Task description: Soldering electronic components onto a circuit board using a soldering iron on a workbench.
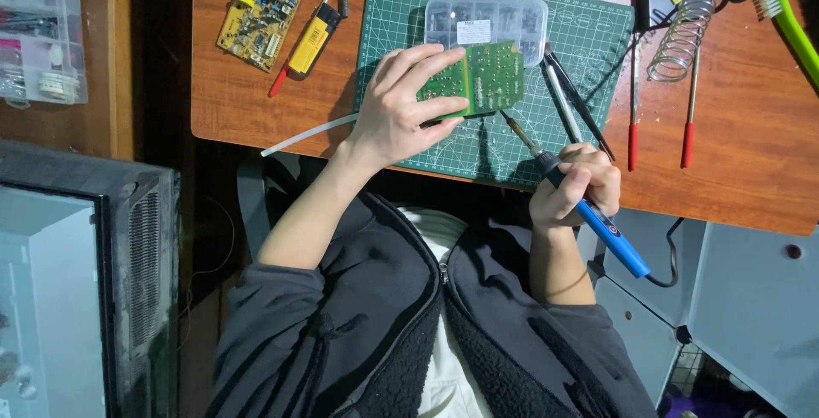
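I see the green circuit board [482,77] tilted up over the green cutting mat [580,51], near the tabletop's [742,153] front edge. My left hand [401,107] has its grip closed on the board's left end — fingers spread over the edge. My right hand [576,183] is clenched around the blue soldering iron [597,222], and its tip points up toward the board's lower edge. Just behind the board lies a clear parts box [486,21]; tweezers [572,102] rest beside it.
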